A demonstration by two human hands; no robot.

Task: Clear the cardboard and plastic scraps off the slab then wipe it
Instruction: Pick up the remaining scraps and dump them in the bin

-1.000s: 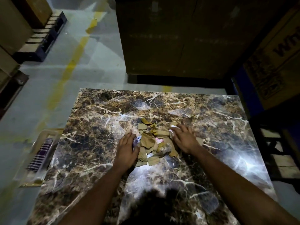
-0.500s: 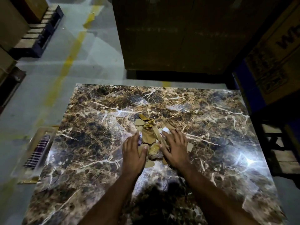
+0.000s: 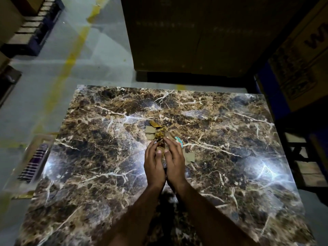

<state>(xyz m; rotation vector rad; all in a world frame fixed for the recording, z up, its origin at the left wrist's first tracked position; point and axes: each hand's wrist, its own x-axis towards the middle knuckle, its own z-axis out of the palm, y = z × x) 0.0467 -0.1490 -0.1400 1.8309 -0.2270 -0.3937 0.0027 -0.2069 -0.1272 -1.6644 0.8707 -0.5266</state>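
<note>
Both hands meet palm to palm near the middle of the marble slab (image 3: 99,157). Left hand (image 3: 154,162) and right hand (image 3: 174,161) touch along the heels and cup inward, fingers curled round a bunch of cardboard and plastic scraps (image 3: 160,148) held between them. Only a little of that bunch shows in the gap between my thumbs; how much is inside I cannot tell.

Just beyond my fingertips, loose cardboard pieces (image 3: 153,132) lie on the slab, tan and torn, some overlapping. Just beside my right fingers, a small colourful wrapper scrap (image 3: 178,140) rests on the stone. Touching the outer edge of my right hand, a flat cardboard piece (image 3: 189,157) lies on the surface.

Slab surface: dark brown with white veins, glossy, two bright glare patches, one well to the left of my left hand, one well to the right of my right hand.

Off the slab, left of my left hand, a clear tray (image 3: 26,167) on the floor holds a striped cloth (image 3: 35,163). Far ahead of the hands, a large cardboard box (image 3: 195,36) stands past the slab's far edge. A yellow floor line (image 3: 71,55) runs ahead to the left.
</note>
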